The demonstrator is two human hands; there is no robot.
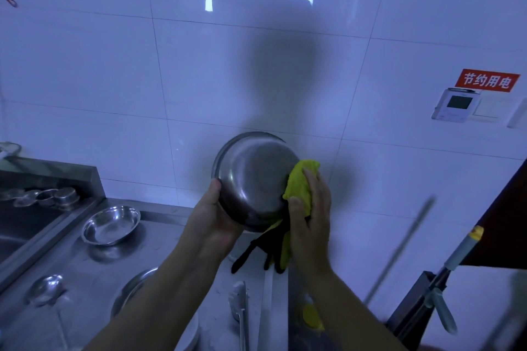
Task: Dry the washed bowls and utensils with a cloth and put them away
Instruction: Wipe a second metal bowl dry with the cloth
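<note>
Now you're gripping the steel bowl (253, 179) by its rim in your left hand (212, 216) while your right hand (309, 208) is clutching the yellow cloth (299, 185) against its underside; keep turning it, covering every patch.

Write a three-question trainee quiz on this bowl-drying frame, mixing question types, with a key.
1. True or false: the left hand holds the steel bowl by its rim.
2. Which hand presses the yellow cloth against the bowl? A) left B) right C) neither
3. Fill in: a second, shallow bowl rests on the steel ____ to the left.

Key: 1 true; 2 B, the right hand; 3 counter.
</note>
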